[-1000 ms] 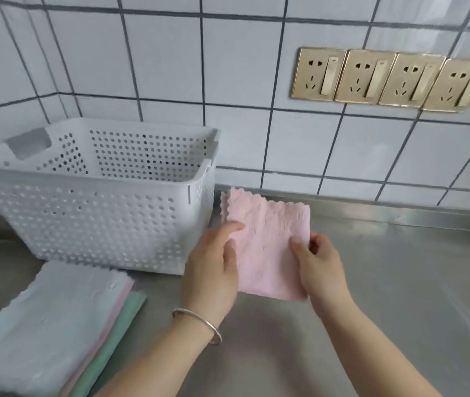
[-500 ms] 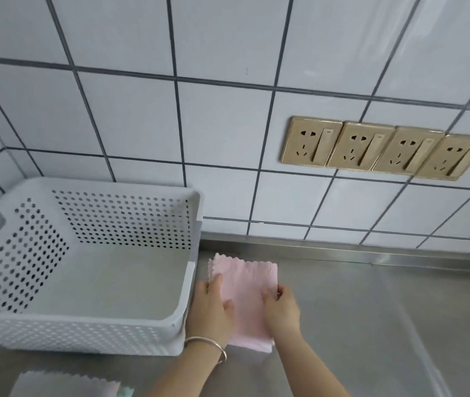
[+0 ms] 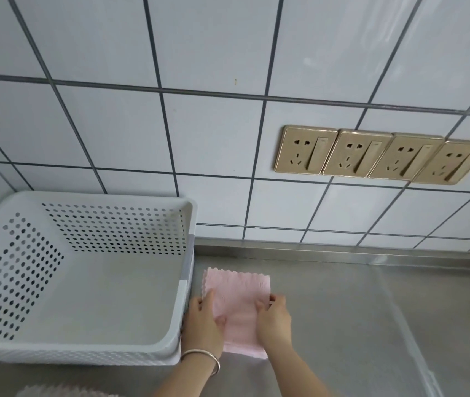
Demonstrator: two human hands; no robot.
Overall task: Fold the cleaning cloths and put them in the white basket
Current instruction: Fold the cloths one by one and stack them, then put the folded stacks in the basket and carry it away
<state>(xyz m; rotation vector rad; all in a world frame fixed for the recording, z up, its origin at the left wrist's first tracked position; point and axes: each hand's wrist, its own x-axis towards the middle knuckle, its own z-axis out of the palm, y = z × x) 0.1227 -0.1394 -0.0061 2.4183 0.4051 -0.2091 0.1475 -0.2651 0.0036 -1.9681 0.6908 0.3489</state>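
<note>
A folded pink cleaning cloth (image 3: 239,299) with a scalloped edge is held just right of the white perforated basket (image 3: 84,348). My left hand (image 3: 203,325) grips the cloth's left edge, close against the basket's right wall. My right hand (image 3: 273,319) pinches its right edge. Whether the cloth rests on the steel counter or hangs a little above it is unclear. Nothing lies inside the basket. The top edge of a stack of unfolded cloths (image 3: 64,392) peeks in at the bottom left.
The steel counter (image 3: 357,325) stretches to the right of the cloth. A white tiled wall rises behind it, carrying a row of gold sockets (image 3: 382,156). The basket stands against the wall at the left.
The view has tilted up and the basket's inside now shows. The pink cloth, held in both hands, sits lower in the view and closer to the basket's right wall. The cloth stack has nearly left the view.
</note>
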